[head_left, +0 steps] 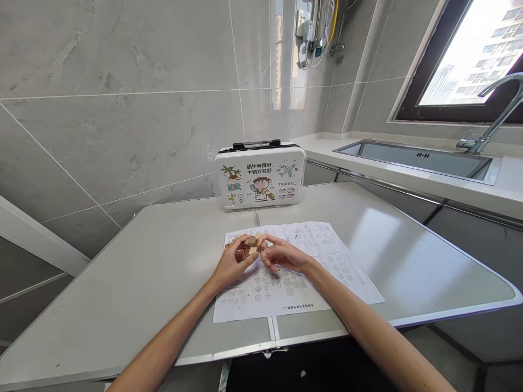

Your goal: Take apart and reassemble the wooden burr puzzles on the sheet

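Note:
Between my two hands, above a printed sheet, is a small cluster of light-brown wooden puzzle blocks (252, 241). My left hand (233, 262) is closed around the cluster from the left, with thumb and fingers on the wood. From the right, my right hand (284, 255) has its thumb and index finger pinched at the cluster's right side, its other fingers curled below. Fingers hide part of the blocks, so their exact joints cannot be made out. The white paper sheet (302, 296) carries small line diagrams and lies under both hands.
A grey folding table (175, 234) has a seam down its middle. At its back stands a white cartoon-printed case (241, 190) with a black handle, against the tiled wall. On the right are a counter with a sink (408, 158) and a faucet (490, 130).

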The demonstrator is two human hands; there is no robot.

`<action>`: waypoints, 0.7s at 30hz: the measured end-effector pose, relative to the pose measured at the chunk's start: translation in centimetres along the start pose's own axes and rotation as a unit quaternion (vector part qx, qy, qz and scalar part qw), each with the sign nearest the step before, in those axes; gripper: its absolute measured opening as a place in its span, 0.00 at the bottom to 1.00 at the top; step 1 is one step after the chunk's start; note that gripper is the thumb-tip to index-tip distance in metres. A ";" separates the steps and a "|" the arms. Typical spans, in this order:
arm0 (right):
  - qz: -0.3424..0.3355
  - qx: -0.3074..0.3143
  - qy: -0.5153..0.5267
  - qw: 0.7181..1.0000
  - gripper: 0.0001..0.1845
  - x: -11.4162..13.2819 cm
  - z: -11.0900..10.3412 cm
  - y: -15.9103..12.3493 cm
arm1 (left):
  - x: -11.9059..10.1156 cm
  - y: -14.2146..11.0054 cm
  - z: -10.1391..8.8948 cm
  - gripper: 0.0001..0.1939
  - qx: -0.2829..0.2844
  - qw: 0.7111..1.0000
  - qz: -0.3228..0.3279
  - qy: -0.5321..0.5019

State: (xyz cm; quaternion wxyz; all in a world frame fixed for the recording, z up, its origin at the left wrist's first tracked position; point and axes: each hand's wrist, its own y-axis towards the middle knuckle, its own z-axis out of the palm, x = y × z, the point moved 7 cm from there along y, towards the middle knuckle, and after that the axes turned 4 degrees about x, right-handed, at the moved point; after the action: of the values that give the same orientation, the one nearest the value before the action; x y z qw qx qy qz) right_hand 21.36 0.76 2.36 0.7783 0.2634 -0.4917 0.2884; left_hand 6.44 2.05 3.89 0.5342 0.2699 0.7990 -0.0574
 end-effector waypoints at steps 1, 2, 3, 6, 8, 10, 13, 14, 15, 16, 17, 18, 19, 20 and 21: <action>-0.001 -0.018 -0.008 1.000 0.18 0.1 -0.2 0.0 | 0.0 0.0 -0.3 0.27 -0.017 1.000 -0.004 0.013; -0.002 -0.039 -0.017 0.999 0.19 0.2 -0.4 0.0 | 0.1 -0.1 -0.5 0.26 -0.034 0.999 -0.008 0.027; 0.000 -0.062 -0.027 0.998 0.20 0.3 -0.7 0.0 | 0.1 -0.1 -0.7 0.26 -0.049 0.998 -0.010 0.039; 0.015 -0.107 -0.051 0.993 0.23 -0.1 -1.5 0.0 | 0.0 -0.3 -0.9 0.25 -0.071 0.996 -0.003 0.056; 0.026 -0.101 -0.061 0.993 0.24 -0.6 -1.7 0.2 | -0.3 -0.3 -0.8 0.26 -0.066 0.996 0.008 0.062; 0.035 -0.076 -0.070 0.994 0.25 -1.0 -1.6 0.4 | -0.4 -0.3 -0.8 0.28 -0.062 0.996 0.014 0.064; 0.042 -0.044 -0.071 0.996 0.26 -1.4 -1.5 0.4 | -0.2 -0.3 -0.9 0.33 -0.058 0.997 0.011 0.048; 0.043 -0.032 -0.065 0.996 0.26 -1.5 -1.4 0.4 | 0.0 -0.2 -0.9 0.35 -0.051 0.998 0.011 0.033; 0.046 -0.016 -0.057 0.997 0.26 -1.6 -1.3 0.3 | 0.2 -0.1 -0.8 0.37 -0.036 0.999 0.013 0.012; 0.051 0.004 -0.049 0.998 0.25 -1.7 -1.1 0.3 | 0.3 0.1 -0.6 0.39 -0.014 1.000 0.017 -0.012; 0.056 0.027 -0.041 0.997 0.25 -1.7 -0.8 0.2 | 0.3 0.2 -0.3 0.39 0.014 0.999 0.024 -0.033; 0.063 0.049 -0.035 0.996 0.26 -1.8 -0.4 0.2 | 0.3 0.2 0.0 0.39 0.043 0.997 0.033 -0.051; 0.068 0.070 -0.033 0.995 0.26 -1.9 -0.1 0.1 | 0.2 0.3 0.3 0.39 0.067 0.995 0.043 -0.062; 0.070 0.087 -0.036 0.993 0.26 -1.8 0.2 0.0 | 0.0 0.3 0.4 0.38 0.083 0.993 0.053 -0.068; 0.067 0.098 -0.045 0.992 0.26 -1.7 0.5 0.0 | -0.2 0.3 0.5 0.37 0.090 0.991 0.061 -0.071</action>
State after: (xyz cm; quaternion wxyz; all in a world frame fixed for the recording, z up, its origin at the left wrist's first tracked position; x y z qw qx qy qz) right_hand 20.47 0.10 0.98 0.7048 0.3171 -0.5119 0.3750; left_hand 7.03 2.05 3.88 0.5657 0.3610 0.7323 -0.1156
